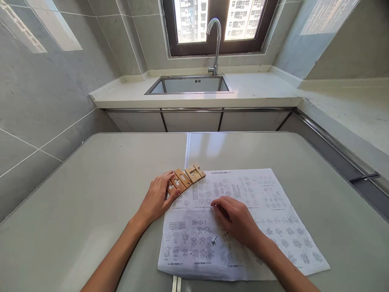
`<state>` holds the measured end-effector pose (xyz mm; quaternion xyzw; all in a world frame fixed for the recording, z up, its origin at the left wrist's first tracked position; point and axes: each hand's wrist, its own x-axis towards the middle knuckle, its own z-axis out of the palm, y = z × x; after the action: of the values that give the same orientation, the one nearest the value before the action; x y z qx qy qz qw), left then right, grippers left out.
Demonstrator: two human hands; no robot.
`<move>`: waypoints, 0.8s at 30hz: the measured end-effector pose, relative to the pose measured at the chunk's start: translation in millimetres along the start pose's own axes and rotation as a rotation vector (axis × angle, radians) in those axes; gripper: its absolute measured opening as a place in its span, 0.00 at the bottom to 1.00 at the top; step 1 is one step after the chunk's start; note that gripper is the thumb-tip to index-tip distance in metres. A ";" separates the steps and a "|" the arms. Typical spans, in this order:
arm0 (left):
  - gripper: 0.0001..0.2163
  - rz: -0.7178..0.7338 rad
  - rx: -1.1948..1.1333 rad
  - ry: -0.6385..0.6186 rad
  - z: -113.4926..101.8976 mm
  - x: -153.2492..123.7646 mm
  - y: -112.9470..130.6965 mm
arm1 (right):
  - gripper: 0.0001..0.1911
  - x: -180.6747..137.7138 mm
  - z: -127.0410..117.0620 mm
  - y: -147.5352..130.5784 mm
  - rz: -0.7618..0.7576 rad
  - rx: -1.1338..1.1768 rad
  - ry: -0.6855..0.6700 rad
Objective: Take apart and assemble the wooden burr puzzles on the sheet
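Note:
A row of flat wooden puzzle pieces (186, 178) with cut-out slots lies at the top left corner of a printed sheet of diagrams (243, 219). My left hand (158, 198) rests on the table with its fingers touching the nearest piece of the row. My right hand (235, 221) lies on the middle of the sheet, fingers curled, fingertips pressing on the paper. Neither hand has lifted anything.
The sheet lies on a pale grey table (91, 194) with a seam down its middle. Beyond the table runs a white counter with a steel sink (190, 85) and a tall tap (216, 40) under a window. Tiled walls stand on both sides.

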<state>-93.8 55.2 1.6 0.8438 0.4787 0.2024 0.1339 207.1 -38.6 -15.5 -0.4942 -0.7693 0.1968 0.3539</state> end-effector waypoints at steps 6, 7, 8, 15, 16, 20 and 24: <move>0.24 -0.003 0.002 -0.011 -0.2 1.1 0.8 | 0.08 0.6 0.0 -0.3 0.011 0.004 -0.006; 0.24 -0.002 0.002 -0.012 -0.2 1.1 0.8 | 0.08 0.6 0.0 -0.2 0.009 0.002 -0.006; 0.24 -0.002 0.002 -0.013 -0.2 0.9 0.8 | 0.08 0.7 -0.1 -0.2 0.007 0.001 -0.005; 0.25 0.016 0.011 0.005 -0.5 -0.4 1.0 | 0.08 0.9 -0.8 -1.3 0.008 0.009 -0.004; 0.25 0.016 0.012 0.007 -0.5 -0.5 1.0 | 0.08 0.9 -0.8 -1.2 0.005 0.008 -0.002; 0.24 0.013 0.009 0.005 -1.3 -0.2 2.1 | 0.08 0.4 -0.5 -0.3 0.003 0.007 -0.006; 0.24 0.006 0.013 -0.001 -2.8 0.4 4.6 | 0.08 0.0 -0.6 -0.3 0.007 0.016 -0.009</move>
<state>-91.4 53.2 6.1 0.8462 0.4773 0.1993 0.1281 207.4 -38.8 -14.9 -0.4932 -0.7676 0.2064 0.3534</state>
